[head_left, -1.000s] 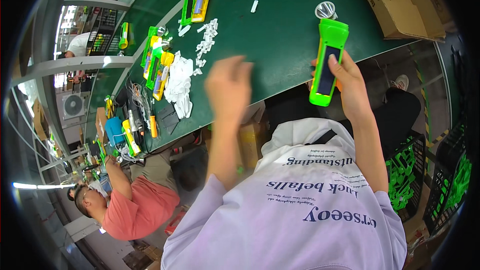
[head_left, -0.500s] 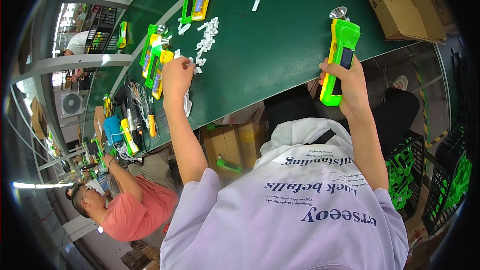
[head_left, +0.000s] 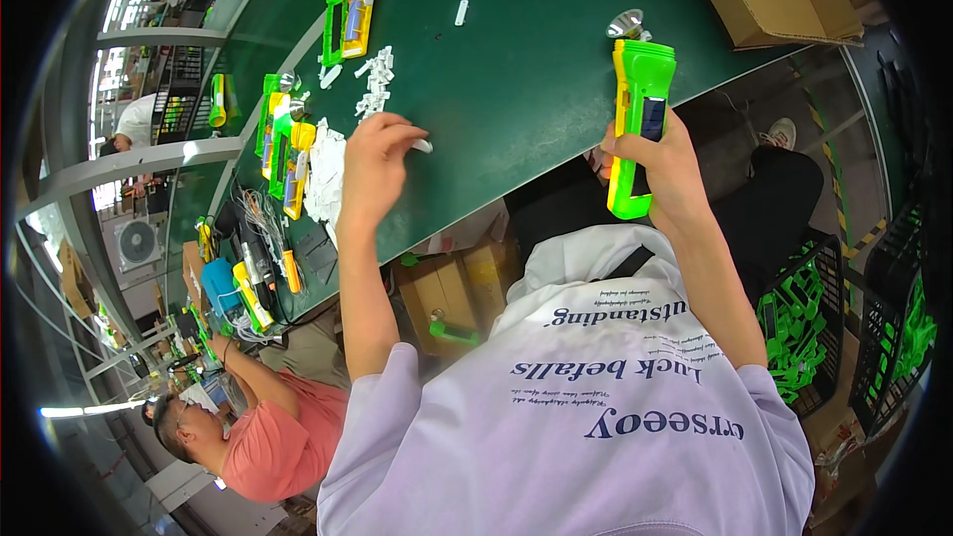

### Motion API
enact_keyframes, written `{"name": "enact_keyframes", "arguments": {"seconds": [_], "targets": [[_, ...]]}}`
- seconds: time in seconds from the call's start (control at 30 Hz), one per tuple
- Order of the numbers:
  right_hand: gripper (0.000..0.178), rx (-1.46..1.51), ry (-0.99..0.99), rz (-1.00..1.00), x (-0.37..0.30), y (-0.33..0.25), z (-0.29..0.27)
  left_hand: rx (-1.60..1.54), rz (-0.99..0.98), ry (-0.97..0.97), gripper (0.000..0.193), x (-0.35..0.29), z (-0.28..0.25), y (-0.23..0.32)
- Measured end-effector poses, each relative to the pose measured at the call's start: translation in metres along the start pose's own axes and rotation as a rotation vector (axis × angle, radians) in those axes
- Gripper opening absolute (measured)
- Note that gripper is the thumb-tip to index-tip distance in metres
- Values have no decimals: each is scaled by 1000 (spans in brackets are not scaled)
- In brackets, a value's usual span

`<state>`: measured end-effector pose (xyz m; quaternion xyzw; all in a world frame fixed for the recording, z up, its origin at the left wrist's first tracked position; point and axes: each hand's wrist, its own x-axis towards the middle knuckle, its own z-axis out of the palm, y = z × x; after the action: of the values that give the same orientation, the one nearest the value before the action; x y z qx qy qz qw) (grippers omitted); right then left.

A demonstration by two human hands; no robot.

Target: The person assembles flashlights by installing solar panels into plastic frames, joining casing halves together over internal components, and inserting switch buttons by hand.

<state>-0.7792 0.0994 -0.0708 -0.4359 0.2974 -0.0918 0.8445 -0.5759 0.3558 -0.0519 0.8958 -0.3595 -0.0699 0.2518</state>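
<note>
My right hand (head_left: pixel 677 171) is wrapped round the lower part of a green-and-yellow flashlight (head_left: pixel 647 67) with a dark panel on its side. A shiny reflector cup (head_left: pixel 624 24) sticks out at the flashlight's top end. Between the fingertips of my left hand (head_left: pixel 373 167) is a small white plastic piece (head_left: pixel 423 146), held over the green table (head_left: pixel 496 89). Beside that hand lies a heap of white plastic pieces (head_left: pixel 326 177), and more small white pieces (head_left: pixel 375 84) are strewn just beyond it.
Opened flashlights (head_left: pixel 349 20) with wiring and blue cells lie at the table's left. An orange-handled tool (head_left: pixel 291 271) lies near cables. At right are a cardboard box (head_left: pixel 769 0) and a black crate (head_left: pixel 819 323) of green parts. A co-worker in a red shirt (head_left: pixel 288 437) sits left.
My left hand has come away from the scattered white pieces toward the right, a small white piece now showing in its fingers. My right hand still grips the flashlight. The whole view has shifted slightly.
</note>
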Motion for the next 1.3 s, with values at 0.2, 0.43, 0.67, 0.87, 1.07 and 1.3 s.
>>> {"name": "enact_keyframes", "arguments": {"seconds": [0.2, 0.43, 0.67, 0.87, 1.07, 1.3], "targets": [[29, -30, -8, -11, -3, 1, 1, 193, 206, 259, 17, -7, 12, 21], [44, -48, -100, -10, -8, 2, 1, 304, -83, 16, 33, -2, 16, 37], [47, -17, -146, 42, -17, -10, -1, 325, -149, -184, 34, 13, 7, 49], [48, 24, -190, 59, -17, -2, -9, 485, -23, -130, 31, 14, 22, 61], [49, -3, -185, 40, -21, -2, -10, 515, -38, -146, 31, 16, 18, 57], [55, 19, -212, 28, -22, 3, -7, -928, 1, -276, 34, 4, 43, 114]]}}
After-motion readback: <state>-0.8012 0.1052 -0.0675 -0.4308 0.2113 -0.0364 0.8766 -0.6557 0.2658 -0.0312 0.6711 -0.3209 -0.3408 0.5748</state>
